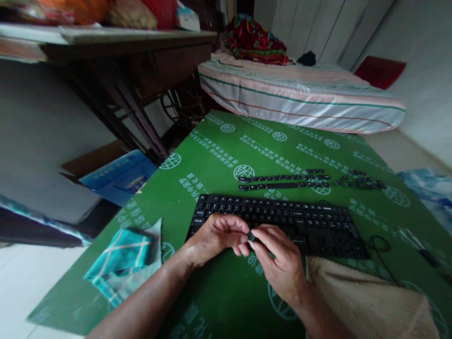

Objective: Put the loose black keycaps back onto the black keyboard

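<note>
Where a green printed sheet (226, 292) covers the counter, black keyboard (278, 223) at its middle, long edge toward the viewer. Left hand (215, 238) and right hand (278, 261) meeting just in front of the keyboard's near edge, fingertips of both pinched together on one small black keycap (251, 236) held between them. Beyond the keyboard, rows of loose black keycaps (282, 181) laid out on the sheet, more in a cluster to the far right. Left of the keyboard, teal checked cloth (123, 263), folded, near the sheet's edge. Right of the keyboard, thin black cable (381, 245) curling away; beige fuzzy cloth (367, 301) at the near right. Farther back from the keyboard, striped mattress (300, 96) with red bedding on it; dark wooden table (116, 56) to the back left; pale walls and floor around.
</note>
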A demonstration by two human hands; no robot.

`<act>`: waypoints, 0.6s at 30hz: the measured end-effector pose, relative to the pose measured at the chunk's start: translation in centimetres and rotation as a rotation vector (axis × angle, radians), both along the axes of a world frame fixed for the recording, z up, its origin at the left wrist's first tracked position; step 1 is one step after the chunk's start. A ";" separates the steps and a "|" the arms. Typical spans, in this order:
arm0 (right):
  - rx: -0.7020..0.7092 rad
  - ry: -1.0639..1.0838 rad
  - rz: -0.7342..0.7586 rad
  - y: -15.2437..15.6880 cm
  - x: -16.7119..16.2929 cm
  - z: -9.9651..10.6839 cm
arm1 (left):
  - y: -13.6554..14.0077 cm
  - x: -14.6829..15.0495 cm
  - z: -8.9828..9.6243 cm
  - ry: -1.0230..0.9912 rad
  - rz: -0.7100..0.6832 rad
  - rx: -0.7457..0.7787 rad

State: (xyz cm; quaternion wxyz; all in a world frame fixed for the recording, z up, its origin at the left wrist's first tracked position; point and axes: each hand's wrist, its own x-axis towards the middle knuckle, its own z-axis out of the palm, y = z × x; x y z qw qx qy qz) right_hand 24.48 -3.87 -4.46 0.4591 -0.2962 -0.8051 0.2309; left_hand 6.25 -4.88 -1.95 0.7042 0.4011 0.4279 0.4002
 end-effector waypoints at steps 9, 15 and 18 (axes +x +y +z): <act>-0.005 0.000 0.001 -0.1 0.2 0.0 | -0.1 0.2 0.4 -0.001 0.011 0.004; -0.009 -0.005 -0.006 0.0 0.3 -0.1 | 0.0 0.3 0.3 -0.002 0.024 0.009; -0.004 -0.006 -0.011 0.0 0.3 0.0 | -0.1 0.3 0.2 0.002 0.022 0.012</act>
